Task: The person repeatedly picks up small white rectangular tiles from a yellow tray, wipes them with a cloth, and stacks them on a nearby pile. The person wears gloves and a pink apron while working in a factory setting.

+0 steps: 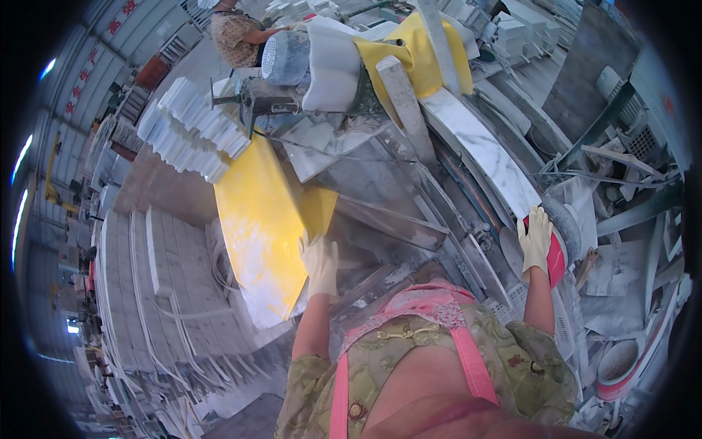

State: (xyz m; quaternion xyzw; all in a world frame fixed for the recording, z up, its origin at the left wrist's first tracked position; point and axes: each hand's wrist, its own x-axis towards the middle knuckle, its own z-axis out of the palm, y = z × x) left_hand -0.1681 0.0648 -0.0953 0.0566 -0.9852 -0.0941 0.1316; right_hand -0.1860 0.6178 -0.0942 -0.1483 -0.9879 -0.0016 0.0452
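Note:
My left hand [319, 265], in a pale glove, has its fingers stretched and apart. It is at the right edge of a yellow sheet [256, 212] with white smears; whether it presses on the sheet I cannot tell. My right hand [536, 241], gloved alike, lies over a red round part [557, 260], thumb apart from the fingers. Its fingertips are at the near end of a long white marble strip with grey veins [486, 146]. This strip lies lengthwise along a machine bed [468, 183] and runs away from me.
White stone pieces [194, 132] are stacked at the far left, long stone strips [175, 263] nearer. A motor [285, 58] and yellow cover [417, 55] stand ahead. Offcuts [614, 271] and a bucket [618, 362] are at right. Another person [238, 36] works at the far left.

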